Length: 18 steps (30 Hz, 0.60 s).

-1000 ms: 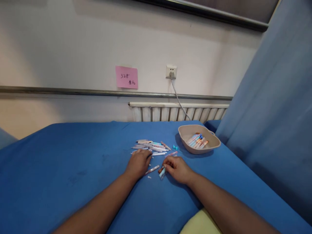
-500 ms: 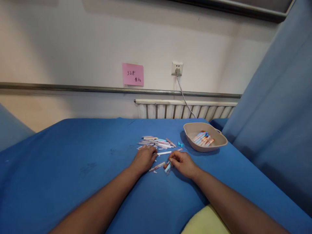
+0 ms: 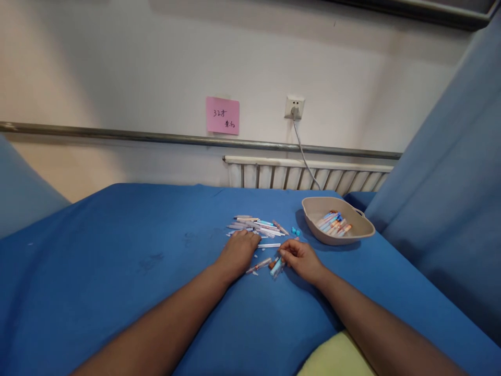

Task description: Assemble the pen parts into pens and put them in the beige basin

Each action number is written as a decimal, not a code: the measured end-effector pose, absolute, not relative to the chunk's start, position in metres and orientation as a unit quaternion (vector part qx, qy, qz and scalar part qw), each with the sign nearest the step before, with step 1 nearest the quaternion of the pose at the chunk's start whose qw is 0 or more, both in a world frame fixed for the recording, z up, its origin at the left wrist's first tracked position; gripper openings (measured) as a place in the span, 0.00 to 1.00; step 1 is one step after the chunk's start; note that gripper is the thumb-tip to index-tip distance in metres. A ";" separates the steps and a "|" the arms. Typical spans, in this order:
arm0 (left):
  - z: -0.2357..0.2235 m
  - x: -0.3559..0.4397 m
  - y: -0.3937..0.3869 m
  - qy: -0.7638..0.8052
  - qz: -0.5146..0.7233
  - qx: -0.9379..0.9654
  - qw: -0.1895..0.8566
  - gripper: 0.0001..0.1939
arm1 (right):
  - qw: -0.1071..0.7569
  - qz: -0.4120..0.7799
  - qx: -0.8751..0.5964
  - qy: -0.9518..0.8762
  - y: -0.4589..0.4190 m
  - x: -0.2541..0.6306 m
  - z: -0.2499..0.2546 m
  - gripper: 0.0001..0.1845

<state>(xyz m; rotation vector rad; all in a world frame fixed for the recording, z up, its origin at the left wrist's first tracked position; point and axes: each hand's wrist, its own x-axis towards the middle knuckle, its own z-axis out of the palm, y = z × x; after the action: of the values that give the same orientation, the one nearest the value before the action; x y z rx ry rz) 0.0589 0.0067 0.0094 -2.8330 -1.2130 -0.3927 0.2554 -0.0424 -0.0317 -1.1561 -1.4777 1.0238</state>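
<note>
Blue cloth (image 3: 117,303) covers a broad surface across the lower frame, backed by a pale wall (image 3: 136,78) with a pink note (image 3: 223,115) and a power socket (image 3: 294,107); a blue curtain (image 3: 442,167) fills the right side. Near the centre lies a loose pile of pens (image 3: 268,228), and to its right a beige basket (image 3: 348,241) holds more pens (image 3: 334,224). Small blue pieces (image 3: 296,231) sit between the two.

The left hand (image 3: 238,253) lies palm down at the near left edge of the pile, its fingers bent and beside a white stick (image 3: 270,245); whether they grip anything, I cannot tell. The right hand (image 3: 303,261) has curled fingers, thumb drawn close to the forefinger, just over a light-blue pen (image 3: 277,268); whether they pinch it is unclear. A clear pen (image 3: 259,265) lies between the hands, with tiny white bits (image 3: 255,273) close by.

For such slim, smooth parts, a light fingertip pinch near the middle should give good control, with the wrist low to stop rolling. Pressing softly and keeping the white bits away from the palms would help avoid losing them
</note>
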 end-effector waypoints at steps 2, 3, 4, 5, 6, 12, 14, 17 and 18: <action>0.010 0.059 0.006 -0.401 -0.150 -0.904 0.000 0.10 | 0.484 0.417 -0.479 -0.603 -0.043 0.255 -0.031 0.11; 0.011 0.058 0.006 -0.412 -0.169 -0.895 -0.009 0.10 | 0.486 0.416 -0.483 -0.599 -0.043 0.255 -0.031 0.12; 0.011 0.058 0.006 -0.422 -0.191 -0.886 -0.016 0.10 | 0.488 0.416 -0.486 -0.594 -0.043 0.255 -0.030 0.13; 0.012 0.057 0.005 -0.427 -0.212 -0.879 -0.023 0.11 | 0.491 0.418 -0.489 -0.587 -0.043 0.256 -0.028 0.14; 0.014 0.057 0.003 -0.425 -0.227 -0.876 -0.029 0.11 | 0.497 0.425 -0.489 -0.578 -0.043 0.256 -0.027 0.15; 0.021 0.059 -0.014 -0.346 -0.223 -0.906 -0.100 0.09 | 0.538 0.488 -0.441 -0.527 -0.046 0.257 -0.012 0.21; 0.020 0.060 -0.018 -0.331 -0.215 -0.911 -0.121 0.08 | 0.546 0.498 -0.427 -0.521 -0.047 0.257 -0.010 0.20; 0.013 0.060 -0.015 -0.337 -0.235 -0.897 -0.165 0.09 | 0.560 0.501 -0.424 -0.506 -0.048 0.257 -0.012 0.18; 0.010 0.059 -0.011 -0.348 -0.255 -0.882 -0.189 0.10 | 0.569 0.498 -0.428 -0.495 -0.047 0.258 -0.014 0.18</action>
<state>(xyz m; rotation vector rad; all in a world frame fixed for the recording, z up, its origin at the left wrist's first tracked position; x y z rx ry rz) 0.0595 -0.0114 0.0105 -3.1650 -1.2472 -0.9153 0.2580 -0.0468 -0.0135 -1.0047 -1.1637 1.1699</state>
